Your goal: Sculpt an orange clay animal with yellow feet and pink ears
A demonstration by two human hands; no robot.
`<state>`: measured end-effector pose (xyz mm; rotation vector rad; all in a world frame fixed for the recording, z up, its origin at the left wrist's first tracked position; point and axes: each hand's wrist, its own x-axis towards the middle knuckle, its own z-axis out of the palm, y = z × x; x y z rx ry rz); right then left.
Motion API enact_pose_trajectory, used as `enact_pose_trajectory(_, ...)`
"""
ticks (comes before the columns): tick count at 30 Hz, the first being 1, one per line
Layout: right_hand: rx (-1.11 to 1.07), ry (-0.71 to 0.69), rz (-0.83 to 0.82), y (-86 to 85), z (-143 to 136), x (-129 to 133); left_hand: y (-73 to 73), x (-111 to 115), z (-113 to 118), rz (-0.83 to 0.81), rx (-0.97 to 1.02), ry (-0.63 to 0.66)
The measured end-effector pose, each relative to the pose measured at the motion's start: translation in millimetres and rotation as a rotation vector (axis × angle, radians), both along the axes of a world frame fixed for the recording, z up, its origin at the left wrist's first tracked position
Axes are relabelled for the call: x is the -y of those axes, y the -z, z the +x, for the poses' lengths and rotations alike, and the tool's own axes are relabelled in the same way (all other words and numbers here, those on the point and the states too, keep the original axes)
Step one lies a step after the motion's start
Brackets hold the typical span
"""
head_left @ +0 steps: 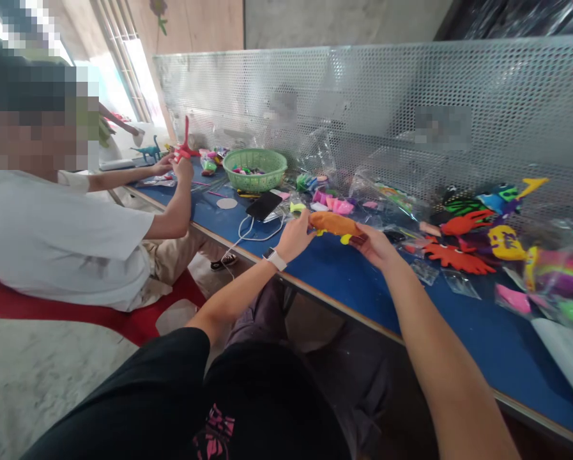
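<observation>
An orange clay figure [335,223] with yellow bits along its underside is held up over the blue table, one end in each hand. My left hand [294,237], with a watch on its wrist, grips the left end with fingers closed. The right end is pinched between the thumb and fingers of my right hand [375,245]. Just beyond the figure lie pink clay pieces [335,204] and a yellow-green piece [296,207].
A green basket [255,170], a black phone [264,206] with a white cable and clay animals [458,255] lie on the blue table [334,275]. A perforated metal screen [363,115] stands behind. At left, a seated person [61,236] handles a red figure [185,148].
</observation>
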<state>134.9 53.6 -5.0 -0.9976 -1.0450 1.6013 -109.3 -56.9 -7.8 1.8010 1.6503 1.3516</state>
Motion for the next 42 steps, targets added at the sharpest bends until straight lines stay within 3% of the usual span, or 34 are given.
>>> enact_pose_trajectory(3,-0.096,0.09,-0.002,-5.2,4.1,-7.7,-18.3,-31.0,5.9,0.164,-0.07,0.03)
enact_pose_trajectory(6,-0.193,0.185,0.007,-11.9,12.5,-15.0,-31.6,-64.2,20.6,0.258,0.053,0.152)
enact_pose_trajectory(9,-0.254,0.259,0.015,-15.6,22.2,-19.3,-30.8,-89.7,35.3,0.257,0.199,0.274)
enact_pose_trajectory(12,-0.255,0.288,0.014,-14.5,27.9,-20.5,-20.2,-102.3,41.9,0.18,0.366,0.272)
enact_pose_trajectory(17,-0.258,0.286,0.018,-8.3,27.4,-21.4,-5.4,-105.9,38.8,0.157,0.603,0.239)
enact_pose_trajectory(29,-0.28,0.305,0.084,-1.5,30.4,-26.2,12.4,-116.1,36.0,0.054,0.737,0.373)
enact_pose_trajectory(35,-0.335,0.295,0.132,-1.5,33.0,-26.4,16.5,-118.3,33.9,-0.152,0.983,0.504)
enact_pose_trajectory(42,-0.402,0.327,0.155,-7.5,31.9,-19.4,18.2,-107.2,35.4,-0.313,1.003,0.592)
